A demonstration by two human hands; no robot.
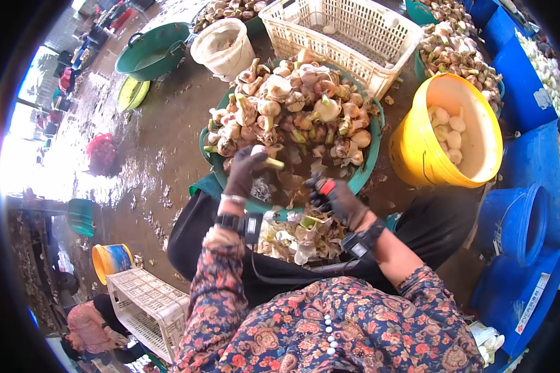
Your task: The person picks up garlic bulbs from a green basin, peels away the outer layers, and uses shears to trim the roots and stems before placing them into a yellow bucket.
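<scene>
My left hand [247, 169], in a dark glove, is closed around a garlic bulb [271, 161] whose pale cut stem points right. My right hand [342, 200], also gloved, is closed at the near right rim of the green tub; a red and black piece [327, 186] shows at its fingers, too blurred to name. Unpeeled garlic bulbs [280, 102] with roots and stems are heaped in the green tub [374, 144] before me. Below both hands, garlic skins and stem scraps [298, 239] lie between my legs.
At right stands a yellow bucket [410, 149] with peeled bulbs inside. A white crate [330, 46] and white bucket [221, 62] stand beyond the tub. Blue barrels [513, 217] line the right side. Another person [90, 326] sits by a crate at lower left.
</scene>
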